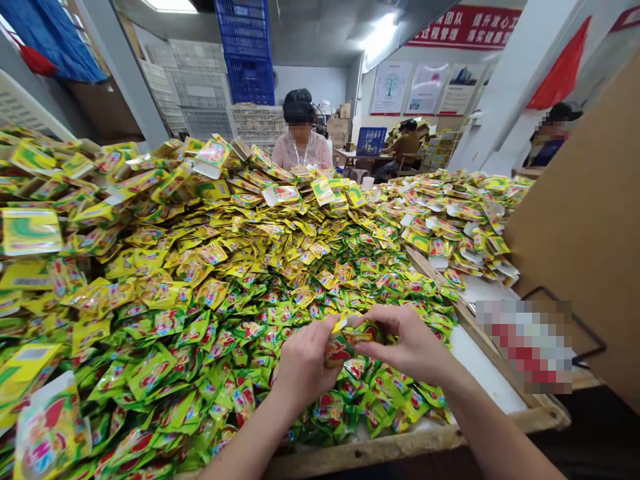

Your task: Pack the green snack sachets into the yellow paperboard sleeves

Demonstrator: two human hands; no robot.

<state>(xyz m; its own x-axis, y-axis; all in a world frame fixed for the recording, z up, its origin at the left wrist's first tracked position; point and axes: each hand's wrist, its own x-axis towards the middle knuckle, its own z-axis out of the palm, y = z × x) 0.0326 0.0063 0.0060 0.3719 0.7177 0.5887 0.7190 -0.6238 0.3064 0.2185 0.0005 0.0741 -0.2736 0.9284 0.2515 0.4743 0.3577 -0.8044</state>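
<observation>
Just above the heap's near edge, my left hand (306, 360) is closed round a small printed carton (338, 349) with a light flap at its top. My right hand (409, 345) meets it from the right, thumb and fingers pinching a small shiny packet (368, 335) at the carton's upper end. How far the packet sits inside the carton is hidden by my fingers. Below and around both hands lie green packets (245, 400) printed with red fruit. Yellow packets (200, 257) cover the heap further back.
Yellow cartons (33, 230) are piled at the left and back, more cartons (440, 227) beyond a wooden divider on the right. A wooden rim (380, 450) edges the white tabletop (487, 373). A large cardboard box (585, 220) stands at right. A person (303, 143) sits opposite.
</observation>
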